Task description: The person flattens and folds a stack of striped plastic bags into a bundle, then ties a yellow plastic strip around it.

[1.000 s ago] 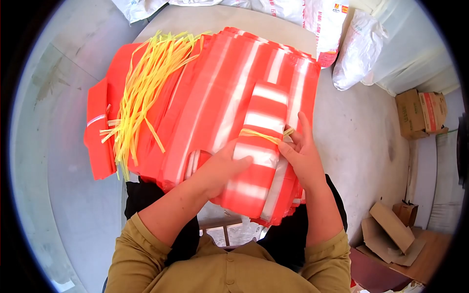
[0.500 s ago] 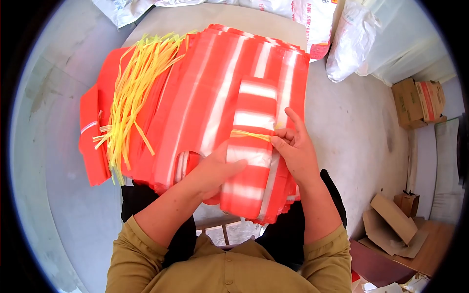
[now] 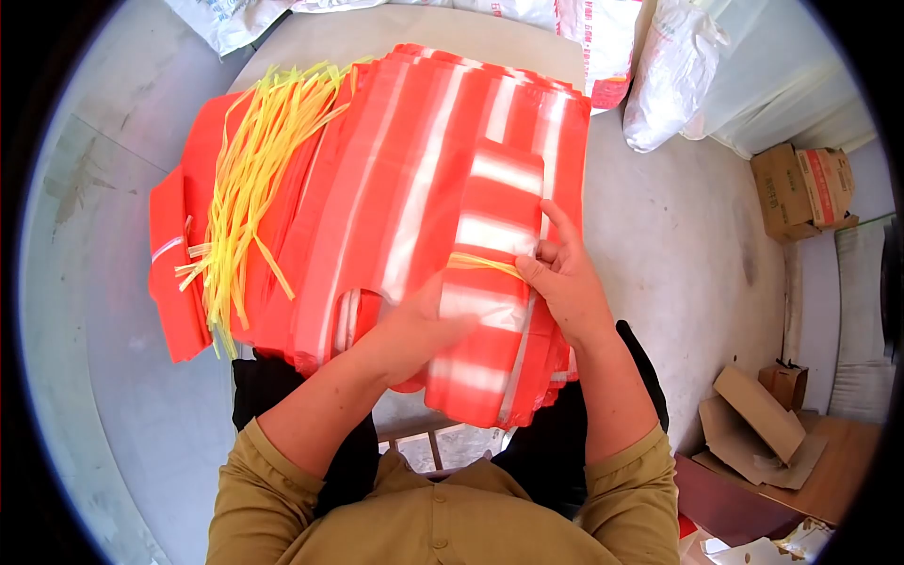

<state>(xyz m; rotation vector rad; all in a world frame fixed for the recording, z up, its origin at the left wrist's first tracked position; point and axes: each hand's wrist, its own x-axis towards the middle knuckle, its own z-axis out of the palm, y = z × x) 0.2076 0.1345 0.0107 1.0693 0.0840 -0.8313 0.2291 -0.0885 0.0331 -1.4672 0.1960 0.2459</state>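
Observation:
A folded bundle of red-and-white striped plastic bags (image 3: pixel 504 174) lies in front of me, with a thin yellow plastic strip (image 3: pixel 478 261) across its middle. My left hand (image 3: pixel 414 330) grips the bundle's left side, its thumb on top and slightly blurred, the other fingers hidden underneath. At the right edge, the thumb and forefinger of my right hand (image 3: pixel 565 282) pinch the end of the strip; another finger sticks up. Beneath the bundle is a large stack of striped plastic bags (image 3: pixel 395 160). Many loose yellow strips (image 3: pixel 264 179) lie over the stack's left part.
A folded red bundle with a pale band (image 3: pixel 171 273) sits at the far left. White sacks (image 3: pixel 673 75) stand at the back. Cardboard boxes (image 3: pixel 800 193) are at the right, and an opened carton (image 3: pixel 758 424) rests on a brown surface (image 3: pixel 838 471) at lower right.
The bundle has tilted slightly, its top end shifting right. My right hand stays pinched on the strip at the bundle's edge. The left thumb has moved a little over the bundle.

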